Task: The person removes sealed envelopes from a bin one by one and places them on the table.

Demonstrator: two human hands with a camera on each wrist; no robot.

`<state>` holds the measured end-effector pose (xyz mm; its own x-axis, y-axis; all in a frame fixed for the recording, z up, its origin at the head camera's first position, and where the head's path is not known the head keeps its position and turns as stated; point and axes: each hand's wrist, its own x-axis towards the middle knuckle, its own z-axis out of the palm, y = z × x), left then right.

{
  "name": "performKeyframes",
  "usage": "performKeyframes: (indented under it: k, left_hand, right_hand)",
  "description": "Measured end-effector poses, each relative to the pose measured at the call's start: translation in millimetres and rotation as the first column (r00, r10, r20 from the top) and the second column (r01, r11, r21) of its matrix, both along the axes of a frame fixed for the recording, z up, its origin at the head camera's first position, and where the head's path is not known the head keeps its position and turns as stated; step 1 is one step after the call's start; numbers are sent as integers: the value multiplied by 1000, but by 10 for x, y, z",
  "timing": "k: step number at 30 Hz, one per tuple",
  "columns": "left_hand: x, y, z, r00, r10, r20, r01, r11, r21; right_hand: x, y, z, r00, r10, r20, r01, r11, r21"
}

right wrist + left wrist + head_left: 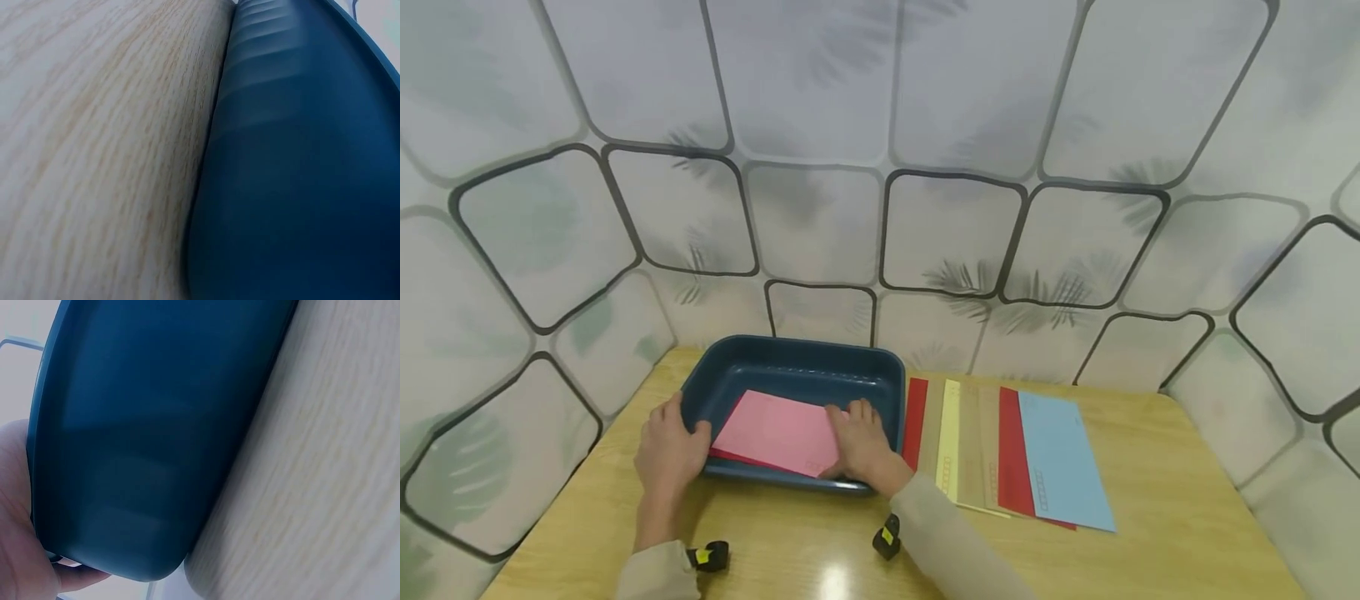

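Observation:
A dark blue rectangular basin (805, 354) stands on the table. My left hand (672, 447) grips its left rim, thumb on the inner side and fingers outside; part of that hand (22, 531) also shows at the rim in the left wrist view. Inside the basin lies a pink envelope (778, 433), tilted, with a red envelope (737, 457) peeking out under its front edge. At the pink envelope's right end, my right hand (861, 442) holds it, thumb near the front edge and fingers toward the far side. The right wrist view shows only the basin's outer wall (294, 187) and the tabletop.
To the basin's right, overlapping envelopes lie in a row: a red one (914, 421), a yellow one (949, 442), brown ones (976, 442), another red one (1011, 450) and a light blue one (1067, 450). A patterned fabric wall (820, 225) encloses the wooden table (775, 550).

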<state>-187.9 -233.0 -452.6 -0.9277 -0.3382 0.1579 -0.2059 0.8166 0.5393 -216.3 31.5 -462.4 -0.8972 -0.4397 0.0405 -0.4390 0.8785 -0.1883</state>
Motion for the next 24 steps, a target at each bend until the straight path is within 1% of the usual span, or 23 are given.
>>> performKeyframes:
  k: [5,9,12,15,20,22,24]
  left_hand:
    - [-48,26,58,1000,-17,20,17,1000,-8]
    - [-3,-11,44,1000,-16,15,16,1000,2]
    - [-31,-2,54,1000,-17,5,17,1000,2]
    - [-28,-1,47,1000,-11,17,11,1000,2]
    - [-13,-3,35,1000,-8,17,8,1000,10]
    - [-14,-2,38,1000,-9,11,9,1000,15]
    - [-14,0,43,1000,-9,11,9,1000,18]
  right_hand:
    - [-18,8,20,1000,-6,5,6,1000,10]
    - [0,-34,5,1000,2,-18,-2,1000,8]
    - [-6,-20,13,999,6,-33,-6,1000,-4]
    - [-3,-19,8,999,24,-21,-24,1000,-20]
    - [-14,-30,12,998,39,-39,-42,996,-76]
    - [-26,-31,17,997,37,-66,-45,991,-129]
    - [-35,-31,23,996,34,-86,-50,979,-197]
